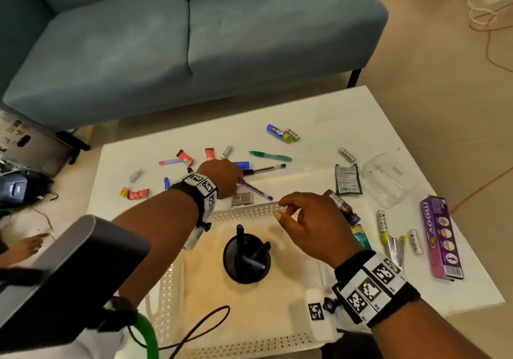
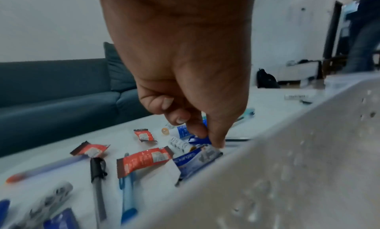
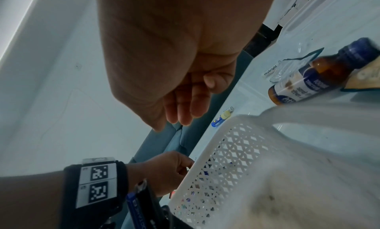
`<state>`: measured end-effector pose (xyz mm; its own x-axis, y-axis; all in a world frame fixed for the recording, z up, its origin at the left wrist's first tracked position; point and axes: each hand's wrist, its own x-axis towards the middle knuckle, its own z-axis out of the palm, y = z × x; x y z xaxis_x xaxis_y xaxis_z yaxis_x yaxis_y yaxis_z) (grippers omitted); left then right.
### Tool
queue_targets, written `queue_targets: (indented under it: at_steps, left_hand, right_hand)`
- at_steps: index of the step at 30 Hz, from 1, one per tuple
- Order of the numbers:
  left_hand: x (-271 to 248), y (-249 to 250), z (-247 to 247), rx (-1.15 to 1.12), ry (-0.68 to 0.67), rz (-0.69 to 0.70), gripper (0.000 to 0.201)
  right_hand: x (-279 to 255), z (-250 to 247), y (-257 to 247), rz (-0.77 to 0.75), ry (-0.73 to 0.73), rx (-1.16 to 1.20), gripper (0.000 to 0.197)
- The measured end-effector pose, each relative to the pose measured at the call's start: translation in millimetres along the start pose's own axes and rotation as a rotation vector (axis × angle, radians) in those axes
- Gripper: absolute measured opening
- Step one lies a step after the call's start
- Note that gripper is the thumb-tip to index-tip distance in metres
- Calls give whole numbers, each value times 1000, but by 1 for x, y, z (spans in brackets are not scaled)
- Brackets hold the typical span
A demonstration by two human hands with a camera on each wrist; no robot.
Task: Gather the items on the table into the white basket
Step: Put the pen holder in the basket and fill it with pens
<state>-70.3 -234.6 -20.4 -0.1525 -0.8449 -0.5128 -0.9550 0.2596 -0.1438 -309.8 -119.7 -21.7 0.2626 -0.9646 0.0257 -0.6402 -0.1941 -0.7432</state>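
Note:
The white basket (image 1: pixel 249 210) stands at the table's near edge, lined with cloth and holding a black mesh pen cup (image 1: pixel 246 258). My left hand (image 1: pixel 234 185) reaches just past the far rim of the basket (image 2: pixel 287 167). In the left wrist view the left hand (image 2: pixel 207 139) has its curled fingertips pinching the end of a small blue packet (image 2: pixel 195 159) that lies against the basket wall. My right hand (image 1: pixel 286 208) hovers over the far rim, fingers relaxed, holding nothing. Pens, red sachets (image 1: pixel 184 156), batteries and a brown bottle (image 1: pixel 342 206) lie scattered on the table.
A purple carton (image 1: pixel 441 236), a clear plastic box (image 1: pixel 388 178) and a dark green sachet (image 1: pixel 347 179) lie to the right. A blue glue stick (image 1: pixel 279 132) is farther back. The blue sofa (image 1: pixel 194 39) stands behind the table. A grey device (image 1: pixel 69 269) is at my lower left.

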Motion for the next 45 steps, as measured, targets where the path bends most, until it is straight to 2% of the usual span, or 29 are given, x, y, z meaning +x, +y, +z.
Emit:
queue_targets:
  at_steps: [3, 6, 8, 13, 16, 21, 24, 26, 30, 35, 38, 41, 45]
  left_hand:
    - [14, 4, -1, 99, 12, 33, 27]
    - [23, 9, 0, 69, 48, 54, 29]
    - [27, 11, 0, 60, 38, 75, 31]
    - [36, 12, -8, 139, -24, 131, 17]
    - [34, 8, -16, 82, -20, 132, 18]
    - [-5, 1, -35, -182, 94, 172, 16]
    - [-48, 10, -41, -387, 101, 192, 9]
    - [-75, 15, -38, -524, 78, 179, 13]
    - [-116, 23, -39, -1095, -20, 58, 14]
    - [-148, 25, -40, -1537, -100, -50, 15]
    - [-156, 22, -33, -1757, -117, -99, 13]
    - [-158, 23, -24, -1831, -94, -139, 14]
    - [-157, 23, -12, -1619, -50, -149, 17]
  right_hand:
    - [-1, -4, 4, -5, 6, 17, 25]
    - [0, -6, 6, -10, -2, 29, 26]
    - [0, -7, 9, -2, -3, 44, 27]
    - [2, -7, 13, -7, -15, 42, 28]
    - [5, -5, 11, -9, -50, 22, 29]
    - [9, -3, 1, -9, -46, 6, 27]
    - [8, -2, -13, -38, -42, 4, 28]
    - [5, 0, -24, -69, -45, 11, 35]
    - [-5, 1, -43, -108, -84, 105, 52]
    - [-11, 1, -57, -224, -10, 138, 29]
    - [-12, -2, -58, -227, -32, 143, 29]
    - [-12, -4, -57, -241, -54, 128, 28]
    - [-12, -11, -56, -252, 99, 176, 17]
